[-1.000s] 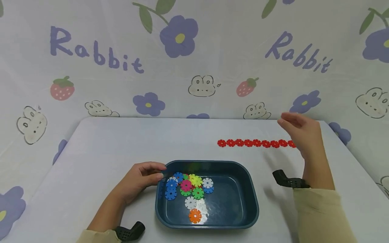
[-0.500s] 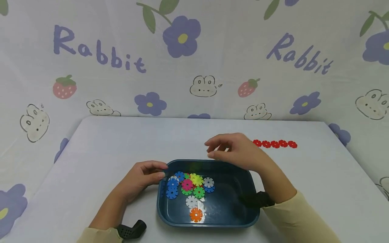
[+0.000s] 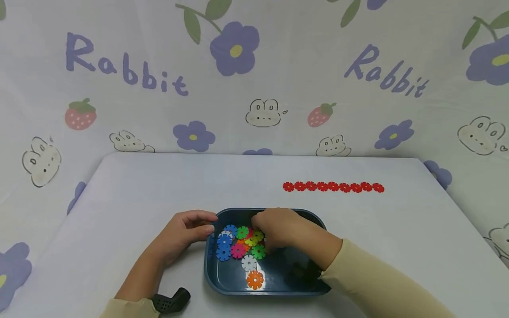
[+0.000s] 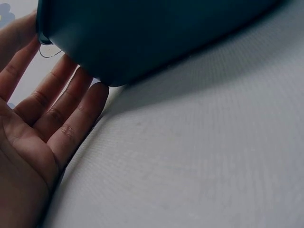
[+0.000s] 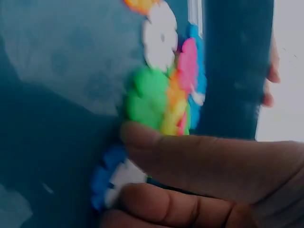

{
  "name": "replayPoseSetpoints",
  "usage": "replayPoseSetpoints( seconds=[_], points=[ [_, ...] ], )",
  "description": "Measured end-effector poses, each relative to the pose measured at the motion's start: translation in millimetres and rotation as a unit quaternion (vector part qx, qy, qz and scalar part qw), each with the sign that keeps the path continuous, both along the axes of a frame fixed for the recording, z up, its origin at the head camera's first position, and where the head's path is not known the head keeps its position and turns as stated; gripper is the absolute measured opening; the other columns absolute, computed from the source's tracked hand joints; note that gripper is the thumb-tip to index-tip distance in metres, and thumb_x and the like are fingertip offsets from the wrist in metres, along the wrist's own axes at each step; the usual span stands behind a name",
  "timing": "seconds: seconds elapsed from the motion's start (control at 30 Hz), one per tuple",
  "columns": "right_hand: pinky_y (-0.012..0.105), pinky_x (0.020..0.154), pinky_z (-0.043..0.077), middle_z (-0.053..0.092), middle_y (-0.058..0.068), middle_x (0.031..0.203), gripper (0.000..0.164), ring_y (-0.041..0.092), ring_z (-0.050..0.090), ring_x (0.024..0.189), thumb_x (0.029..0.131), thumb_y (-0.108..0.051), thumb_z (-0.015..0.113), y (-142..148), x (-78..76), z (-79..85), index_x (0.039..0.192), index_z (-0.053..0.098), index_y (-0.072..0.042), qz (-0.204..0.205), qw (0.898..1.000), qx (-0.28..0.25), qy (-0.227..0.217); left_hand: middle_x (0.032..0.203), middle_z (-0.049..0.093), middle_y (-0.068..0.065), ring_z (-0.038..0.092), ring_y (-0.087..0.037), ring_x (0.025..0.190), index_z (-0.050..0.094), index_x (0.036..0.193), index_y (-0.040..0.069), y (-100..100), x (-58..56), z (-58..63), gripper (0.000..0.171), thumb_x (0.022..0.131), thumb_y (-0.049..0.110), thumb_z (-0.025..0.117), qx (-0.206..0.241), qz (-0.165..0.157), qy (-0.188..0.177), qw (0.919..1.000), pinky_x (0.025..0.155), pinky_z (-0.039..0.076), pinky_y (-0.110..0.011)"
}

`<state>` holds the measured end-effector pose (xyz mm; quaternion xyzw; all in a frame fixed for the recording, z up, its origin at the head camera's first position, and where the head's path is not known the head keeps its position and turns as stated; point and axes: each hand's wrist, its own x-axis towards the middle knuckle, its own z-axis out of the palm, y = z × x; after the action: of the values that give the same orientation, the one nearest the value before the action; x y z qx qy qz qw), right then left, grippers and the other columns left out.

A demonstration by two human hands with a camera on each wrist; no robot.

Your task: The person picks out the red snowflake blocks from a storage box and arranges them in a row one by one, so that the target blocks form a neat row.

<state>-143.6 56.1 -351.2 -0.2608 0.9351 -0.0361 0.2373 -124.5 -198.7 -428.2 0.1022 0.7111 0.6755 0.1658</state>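
Note:
A dark blue tray (image 3: 326, 289) stands on the white table. It holds flower-shaped plastic discs: green (image 3: 259, 251), pink (image 3: 238, 250), blue (image 3: 224, 252), white (image 3: 249, 263) and orange (image 3: 255, 279). My left hand (image 3: 184, 232) grips the tray's far left corner, thumb and index finger at the rim, other fingers on the outer wall. Into the tray reaches my right hand (image 3: 284, 227), fingers bent down among the discs. In the right wrist view, the thumb (image 5: 142, 137) is beside a blue and white disc (image 5: 107, 175); whether the fingers pinch one is unclear.
Behind the tray, several red discs (image 3: 333, 187) form a row across the table's right half. A white cloth (image 3: 159, 110) with rabbits, flowers and strawberries hangs beyond the table's far edge.
My right hand has come from the right end of the red row, leftward and down into the tray. Discs under it have shifted; the pink one lies further left. My left hand has stayed put.

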Motion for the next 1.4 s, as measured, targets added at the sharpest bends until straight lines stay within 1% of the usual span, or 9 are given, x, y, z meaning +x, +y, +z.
replayPoseSetpoints(
  seconds=[0.2, 0.3, 0.5, 0.63, 0.73, 0.77, 0.97, 1.17, 1.4],
  points=[
    [0.030, 0.067, 0.051, 0.066, -0.006, 0.081, 0.031, 0.012, 0.056, 0.073, 0.073, -0.033, 0.086, -5.8, -3.0, -10.2, 0.096, 0.072, -0.017, 0.016, 0.999, -0.031, -0.002, 0.126, 0.063, -0.017, 0.066, -0.020, 0.103, 0.064, 0.121, 0.001, -0.4, -0.5, 0.4, 0.036, 0.091, 0.020, 0.071, 0.001, -0.004, -0.005, 1.0000, 0.085, 0.058, -0.035],
    [0.027, 0.064, 0.049, 0.064, -0.007, 0.077, 0.024, 0.011, 0.056, 0.070, 0.081, -0.034, 0.080, -7.8, -5.9, -13.4, 0.095, 0.073, -0.016, 0.025, 0.998, -0.060, -0.008, 0.124, 0.063, -0.017, 0.067, -0.019, 0.102, 0.063, 0.121, -0.001, -0.5, -0.5, 0.8, 0.037, 0.091, 0.020, 0.070, 0.005, -0.007, -0.003, 1.0000, 0.085, 0.058, -0.035],
    [0.023, 0.064, 0.050, 0.062, -0.007, 0.067, 0.027, 0.009, 0.057, 0.062, 0.095, -0.036, 0.063, -9.1, -11.4, -18.6, 0.097, 0.076, -0.013, 0.051, 0.992, -0.115, -0.022, 0.120, 0.066, -0.011, 0.067, -0.018, 0.102, 0.064, 0.120, 0.000, -0.5, -1.2, 0.6, 0.035, 0.092, 0.018, 0.070, 0.011, -0.012, -0.001, 0.9999, 0.085, 0.058, -0.035],
    [0.029, 0.071, 0.055, 0.069, -0.005, 0.084, 0.033, 0.011, 0.062, 0.076, 0.086, -0.038, 0.074, -7.9, -10.5, -17.1, 0.110, 0.074, -0.015, 0.035, 0.996, -0.084, -0.024, 0.120, 0.066, -0.008, 0.067, -0.017, 0.102, 0.065, 0.120, 0.001, 0.0, -1.3, 1.0, 0.034, 0.091, 0.019, 0.070, 0.013, -0.014, -0.004, 0.9998, 0.085, 0.058, -0.035],
    [0.034, 0.075, 0.056, 0.071, -0.004, 0.099, 0.050, 0.013, 0.061, 0.086, 0.073, -0.036, 0.086, -6.7, -7.9, -14.1, 0.118, 0.070, -0.018, 0.020, 0.999, -0.039, -0.013, 0.121, 0.065, -0.009, 0.067, -0.016, 0.101, 0.065, 0.121, 0.001, 0.4, -1.2, 1.2, 0.035, 0.091, 0.019, 0.070, 0.011, -0.013, -0.005, 0.9998, 0.085, 0.058, -0.034],
    [0.034, 0.074, 0.056, 0.070, -0.004, 0.099, 0.052, 0.013, 0.061, 0.086, 0.071, -0.035, 0.087, -6.5, -7.3, -13.4, 0.118, 0.070, -0.019, 0.015, 0.999, -0.029, -0.011, 0.121, 0.065, -0.010, 0.067, -0.017, 0.101, 0.065, 0.121, 0.001, 0.4, -0.9, 1.6, 0.035, 0.091, 0.019, 0.070, 0.010, -0.012, -0.005, 0.9999, 0.085, 0.058, -0.034],
    [0.027, 0.060, 0.048, 0.063, -0.008, 0.076, 0.026, 0.012, 0.055, 0.069, 0.073, -0.036, 0.085, -7.5, -8.2, -13.1, 0.087, 0.073, -0.017, 0.017, 0.999, -0.047, -0.018, 0.122, 0.065, -0.013, 0.067, -0.019, 0.102, 0.065, 0.121, 0.001, -1.4, -0.2, 2.3, 0.035, 0.091, 0.019, 0.070, 0.004, -0.005, -0.002, 1.0000, 0.085, 0.058, -0.035],
    [0.025, 0.058, 0.047, 0.061, -0.008, 0.073, 0.019, 0.010, 0.053, 0.066, 0.074, -0.029, 0.085, -10.5, -9.0, -15.9, 0.081, 0.070, -0.020, 0.036, 0.994, -0.088, -0.059, 0.121, 0.065, -0.012, 0.066, -0.019, 0.103, 0.065, 0.120, 0.001, -1.8, -1.0, 1.7, 0.035, 0.091, 0.020, 0.070, 0.005, -0.005, -0.004, 1.0000, 0.085, 0.058, -0.034],
    [0.023, 0.058, 0.047, 0.060, -0.008, 0.067, 0.022, 0.009, 0.054, 0.064, 0.076, -0.023, 0.084, -9.2, -9.9, -21.1, 0.071, 0.063, -0.021, 0.060, 0.982, -0.132, -0.124, 0.122, 0.065, -0.013, 0.066, -0.020, 0.103, 0.065, 0.120, 0.002, -0.1, -0.4, 1.8, 0.035, 0.091, 0.021, 0.071, 0.003, 0.002, -0.015, 0.9999, 0.085, 0.058, -0.034]
  ],
)
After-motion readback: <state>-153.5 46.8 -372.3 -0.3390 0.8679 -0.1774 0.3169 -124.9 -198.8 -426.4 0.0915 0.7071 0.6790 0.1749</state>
